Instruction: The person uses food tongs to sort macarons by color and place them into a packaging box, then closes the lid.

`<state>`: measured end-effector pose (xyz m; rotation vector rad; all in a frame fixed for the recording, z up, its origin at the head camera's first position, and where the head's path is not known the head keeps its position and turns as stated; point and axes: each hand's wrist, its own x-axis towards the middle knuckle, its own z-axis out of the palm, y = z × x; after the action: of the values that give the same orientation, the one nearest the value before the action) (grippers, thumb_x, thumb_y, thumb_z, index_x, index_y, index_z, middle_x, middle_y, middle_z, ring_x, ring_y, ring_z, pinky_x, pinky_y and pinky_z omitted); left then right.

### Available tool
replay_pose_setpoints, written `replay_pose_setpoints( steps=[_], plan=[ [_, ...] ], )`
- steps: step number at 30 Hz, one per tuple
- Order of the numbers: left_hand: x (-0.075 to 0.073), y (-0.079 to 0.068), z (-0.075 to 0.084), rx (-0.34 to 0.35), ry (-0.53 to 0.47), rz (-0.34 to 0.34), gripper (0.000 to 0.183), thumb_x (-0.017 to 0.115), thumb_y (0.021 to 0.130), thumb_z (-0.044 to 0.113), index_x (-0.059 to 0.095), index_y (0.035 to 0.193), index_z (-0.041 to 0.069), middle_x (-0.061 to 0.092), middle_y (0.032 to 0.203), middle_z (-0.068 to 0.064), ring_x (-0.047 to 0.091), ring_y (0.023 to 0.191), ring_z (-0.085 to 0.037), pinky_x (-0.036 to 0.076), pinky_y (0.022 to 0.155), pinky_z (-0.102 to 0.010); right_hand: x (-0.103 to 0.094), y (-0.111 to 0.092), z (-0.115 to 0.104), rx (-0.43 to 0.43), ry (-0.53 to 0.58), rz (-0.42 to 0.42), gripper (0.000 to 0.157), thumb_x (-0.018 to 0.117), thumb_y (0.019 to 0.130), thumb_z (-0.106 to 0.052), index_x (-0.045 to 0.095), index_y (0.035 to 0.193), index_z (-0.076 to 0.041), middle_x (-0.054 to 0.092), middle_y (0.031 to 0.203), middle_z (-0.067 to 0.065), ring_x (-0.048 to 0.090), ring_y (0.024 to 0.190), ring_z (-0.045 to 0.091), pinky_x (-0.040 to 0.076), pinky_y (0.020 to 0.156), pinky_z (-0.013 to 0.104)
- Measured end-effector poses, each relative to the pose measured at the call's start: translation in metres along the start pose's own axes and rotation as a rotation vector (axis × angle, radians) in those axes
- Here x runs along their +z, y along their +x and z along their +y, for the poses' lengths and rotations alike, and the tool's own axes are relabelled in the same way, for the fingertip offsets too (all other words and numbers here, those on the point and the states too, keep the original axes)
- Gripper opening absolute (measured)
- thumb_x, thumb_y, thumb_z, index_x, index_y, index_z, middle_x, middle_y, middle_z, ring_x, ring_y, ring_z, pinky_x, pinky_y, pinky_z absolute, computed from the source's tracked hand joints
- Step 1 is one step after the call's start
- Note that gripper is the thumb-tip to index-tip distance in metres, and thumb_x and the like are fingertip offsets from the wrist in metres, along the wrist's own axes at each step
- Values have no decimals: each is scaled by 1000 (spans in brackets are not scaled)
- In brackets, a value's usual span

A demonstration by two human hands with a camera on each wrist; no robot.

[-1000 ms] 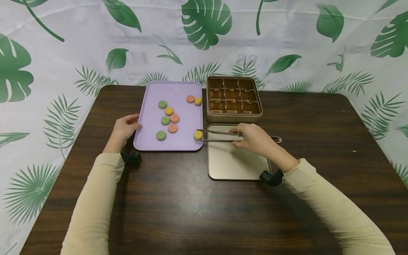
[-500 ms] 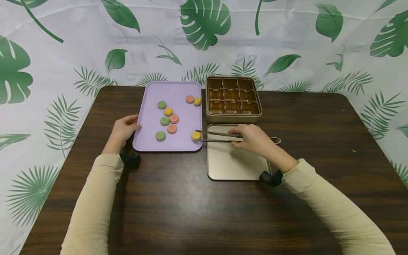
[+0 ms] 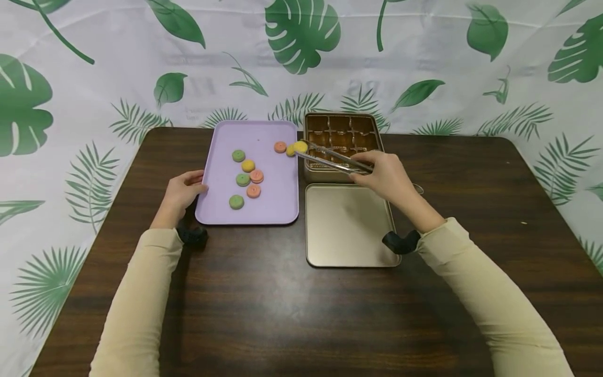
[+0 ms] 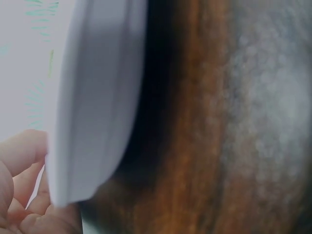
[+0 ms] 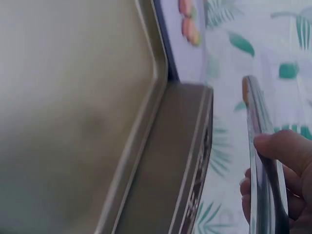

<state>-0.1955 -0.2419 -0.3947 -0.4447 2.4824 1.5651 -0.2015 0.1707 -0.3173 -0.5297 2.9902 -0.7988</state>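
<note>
My right hand (image 3: pixel 385 174) grips metal tongs (image 3: pixel 330 165), which point left across the front left corner of a gold tin (image 3: pixel 346 170). Between the tong tips is a yellow macaron (image 3: pixel 300 147), raised near the lilac tray's right edge. My left hand (image 3: pixel 182 192) pinches the left rim of that lilac tray (image 3: pixel 278 209), thumb over the edge. In the left wrist view the tray's side wall (image 4: pixel 100 97) stands beside the fingertips. On the tray lie several green, pink and yellow macarons, among them a pink macaron (image 3: pixel 280 147) close to the held one.
Inside the tin is a brown divided insert (image 3: pixel 341 139) with several compartments. A flat gold lid (image 3: pixel 348 230) lies in front of the tin, right of the lilac tray. All stand on a dark wooden table (image 3: pixel 282 314) before a leaf-patterned cloth (image 3: pixel 226 42).
My right hand has lifted the yellow macaron with the tongs from the tray's front right corner and moved it away from me toward the tin. My left hand stays on the tray rim.
</note>
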Motion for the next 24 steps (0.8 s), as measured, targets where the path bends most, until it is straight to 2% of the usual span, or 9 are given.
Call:
replay_pose_setpoints(
  steps=[4,6,9,14,18,24],
  plan=[
    [0,0,0,-4,-8,3,53,51,92,1,38,144,-2,47,142,-24,45,130,-30,37,112,-41,-6,16,7,43,-12,83,38,68,87,-16,64,122,-2,65,120,22,61,81,31,47,66,39],
    [0,1,0,-7,-2,4,53,51,93,1,38,144,-2,47,142,-24,45,130,-30,37,112,-40,-6,24,12,69,-28,99,39,68,87,-17,64,123,-3,66,118,22,55,64,26,39,58,34],
    [0,2,-1,-10,-5,6,53,51,93,1,39,144,-1,47,142,-23,46,129,-29,37,112,-40,-6,35,19,110,-45,93,41,67,88,-18,62,125,-4,67,115,23,42,49,17,31,53,30],
    [1,2,-1,-6,-2,10,52,51,93,1,39,143,-1,48,141,-22,46,127,-27,39,111,-38,-4,48,28,156,-75,98,41,66,88,-18,61,127,-4,70,99,25,32,43,12,27,47,29],
    [1,2,-2,-9,5,12,52,51,93,2,39,144,0,48,141,-22,47,126,-25,39,110,-37,-1,55,31,192,-113,89,42,64,90,-20,60,128,-5,71,95,24,35,45,13,28,48,29],
    [0,2,-4,-8,15,17,51,51,93,3,41,143,0,49,141,-22,47,126,-27,43,104,-31,3,61,31,240,-121,45,45,62,91,-21,56,133,-6,68,110,23,41,49,14,31,49,30]
  ],
)
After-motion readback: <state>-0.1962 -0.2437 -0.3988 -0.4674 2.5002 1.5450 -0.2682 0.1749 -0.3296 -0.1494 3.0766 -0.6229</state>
